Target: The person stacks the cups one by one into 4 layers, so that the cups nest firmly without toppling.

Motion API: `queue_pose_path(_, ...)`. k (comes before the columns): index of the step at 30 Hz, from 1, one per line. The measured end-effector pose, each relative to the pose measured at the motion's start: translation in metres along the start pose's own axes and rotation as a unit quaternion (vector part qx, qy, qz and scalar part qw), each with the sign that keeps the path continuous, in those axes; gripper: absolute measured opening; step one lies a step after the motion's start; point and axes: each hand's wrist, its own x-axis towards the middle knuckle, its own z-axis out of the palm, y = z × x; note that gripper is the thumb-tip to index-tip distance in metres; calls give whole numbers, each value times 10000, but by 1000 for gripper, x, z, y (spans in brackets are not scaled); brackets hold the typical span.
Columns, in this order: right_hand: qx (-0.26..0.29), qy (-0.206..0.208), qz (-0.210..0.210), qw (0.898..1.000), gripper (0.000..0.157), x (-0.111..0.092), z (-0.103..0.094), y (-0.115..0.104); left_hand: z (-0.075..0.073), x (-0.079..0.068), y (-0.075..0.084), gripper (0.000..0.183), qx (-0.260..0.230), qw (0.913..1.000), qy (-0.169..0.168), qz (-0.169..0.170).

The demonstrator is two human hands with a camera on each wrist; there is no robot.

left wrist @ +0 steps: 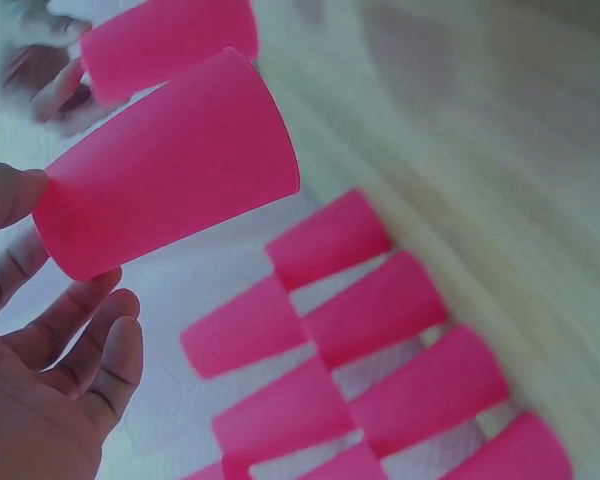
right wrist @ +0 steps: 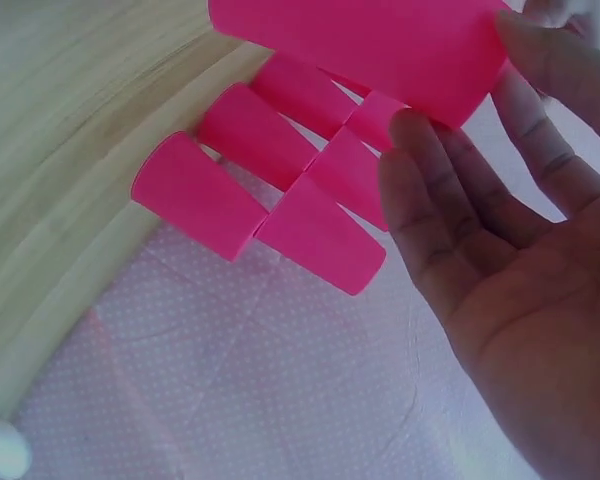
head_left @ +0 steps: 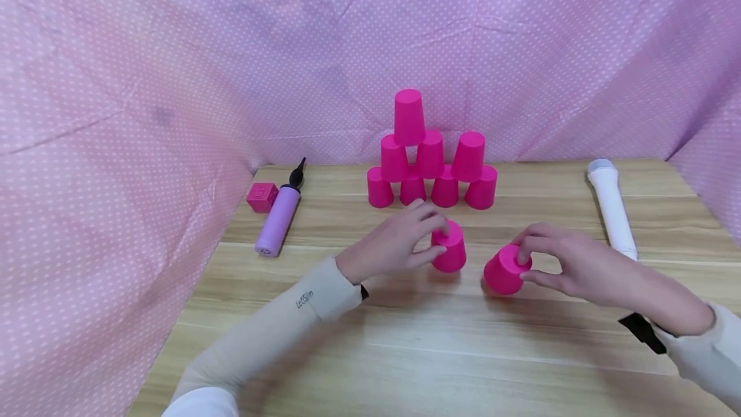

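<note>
My left hand (head_left: pixel 399 240) pinches an upside-down pink cup (head_left: pixel 450 250) near its base, thumb on one side and fingers on the other. To its right, my right hand (head_left: pixel 570 262) grips a second pink cup (head_left: pixel 503 272) the same way; that one leans to the side. Behind both hands stands a pyramid of upside-down pink cups: a bottom row of several cups (head_left: pixel 381 188), a middle row of three (head_left: pixel 469 157) and a single cup (head_left: pixel 409 118) on top, above the left pair. In the left wrist view the held cup (left wrist: pixel 170 165) overlaps the other hand's cup (left wrist: pixel 175 40).
A purple hand pump (head_left: pixel 279 221) with a black nozzle lies at the left, beside a pink cube (head_left: pixel 262 197). On the right lies a white tube (head_left: pixel 613 211) with a flared, grey-capped end. Pink dotted cloth (head_left: pixel 324 37) hangs behind the wooden table (head_left: pixel 440 359).
</note>
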Motion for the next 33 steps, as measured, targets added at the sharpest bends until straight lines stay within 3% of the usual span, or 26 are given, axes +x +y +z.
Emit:
queue_pose_path(9,221,207,-324,9990,40,29,-11,7,-36,3,-14,25,142,9946,1018,166)
queue_pose_path(16,262,1309,-684,9887,31,69,-34,20,-87,23,-24,21,155,9846,1707,329)
queue_pose_path(20,23,1946,-259,9805,29,98,-49,30,-118,39,-30,21,313,9797,1978,60)
queue_pose_path(22,-14,2022,140,9792,27,112,-55,36,-130,49,-34,22,414,9769,2092,-116)
queue_pose_path(26,77,1812,935,9790,23,139,-61,50,-145,67,-40,24,501,9738,2166,-490)
queue_pose_path(33,312,1503,1708,9733,32,171,-59,74,-156,93,-50,28,555,9702,2176,-906)
